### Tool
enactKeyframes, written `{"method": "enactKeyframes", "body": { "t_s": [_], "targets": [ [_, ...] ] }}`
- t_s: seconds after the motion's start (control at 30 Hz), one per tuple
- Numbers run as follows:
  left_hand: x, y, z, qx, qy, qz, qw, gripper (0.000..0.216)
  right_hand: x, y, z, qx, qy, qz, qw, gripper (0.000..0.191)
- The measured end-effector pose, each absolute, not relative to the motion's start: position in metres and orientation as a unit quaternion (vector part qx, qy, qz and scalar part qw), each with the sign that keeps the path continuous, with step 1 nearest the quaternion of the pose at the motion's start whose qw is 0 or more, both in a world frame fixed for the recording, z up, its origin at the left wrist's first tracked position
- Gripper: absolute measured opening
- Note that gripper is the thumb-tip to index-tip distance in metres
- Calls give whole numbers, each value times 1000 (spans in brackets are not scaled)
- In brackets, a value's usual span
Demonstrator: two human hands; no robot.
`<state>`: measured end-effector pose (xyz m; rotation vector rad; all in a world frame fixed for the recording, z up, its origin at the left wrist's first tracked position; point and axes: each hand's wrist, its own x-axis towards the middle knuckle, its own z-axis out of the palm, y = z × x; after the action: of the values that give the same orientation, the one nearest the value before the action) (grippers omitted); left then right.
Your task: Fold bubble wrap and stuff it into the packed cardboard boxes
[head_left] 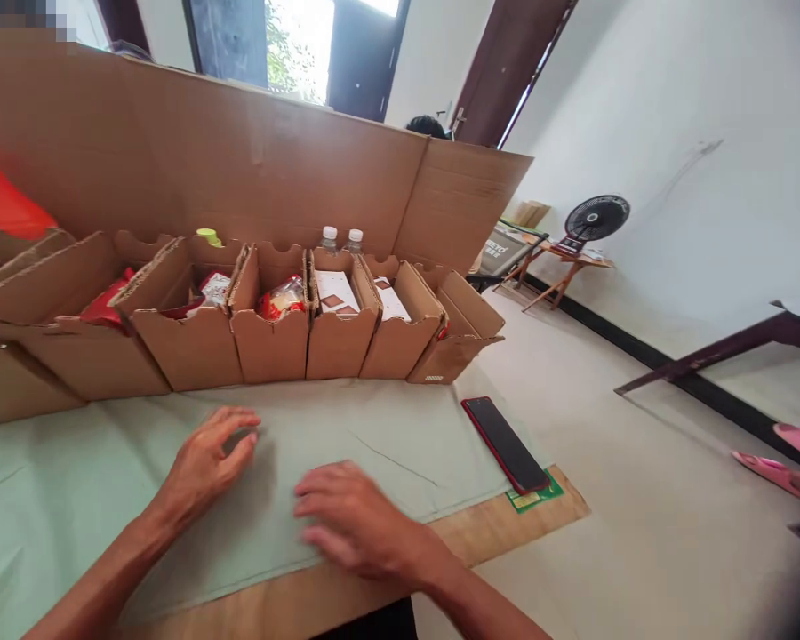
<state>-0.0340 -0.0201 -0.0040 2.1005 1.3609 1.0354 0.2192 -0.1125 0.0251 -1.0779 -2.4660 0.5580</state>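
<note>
My left hand (pixel 210 453) hovers over or rests on the pale green cloth (pixel 400 427), its thumb apart from loosely bent fingers and nothing in it. To its right, my right hand (pixel 356 520) is a little blurred, with fingers bent but apart and no object in them. Beyond both hands stands a row of open cardboard bins (pixel 270 347). Inside them I see a red packet (pixel 108 300), a clear and red food packet (pixel 284 298) and white boxes with brown squares (pixel 335 292). A dark phone in a red case (pixel 505 444) lies right of my right hand.
A tall cardboard panel (pixel 240 151) rises behind the bins, with bottle caps (pixel 330 233) showing above them. The wooden table edge (pixel 480 538) runs along the front, a green card (pixel 537 496) on its corner. A fan (pixel 596 218) sits on a small stand; a pink sandal (pixel 770 471) is at the right.
</note>
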Motion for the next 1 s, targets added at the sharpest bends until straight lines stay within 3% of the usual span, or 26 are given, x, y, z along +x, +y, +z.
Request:
{"method": "enactKeyframes", "body": {
  "t_s": [0.17, 0.37, 0.8, 1.0],
  "targets": [
    [-55, -23, -42, 817, 451, 332, 139, 25, 365, -145, 21, -653, -717, 45, 240, 26],
    [-48, -23, -38, 824, 466, 306, 102, 27, 463, -162, 1, -801, -562, -27, 204, 48],
    [6, -42, -41, 813, 460, 345, 95, 25, 497, -152, -11, -822, -549, -44, 143, 46],
    [3, -46, -48, 808, 450, 368, 94, 23, 491, -122, 35, -792, -573, -126, 172, 49]
  ]
}}
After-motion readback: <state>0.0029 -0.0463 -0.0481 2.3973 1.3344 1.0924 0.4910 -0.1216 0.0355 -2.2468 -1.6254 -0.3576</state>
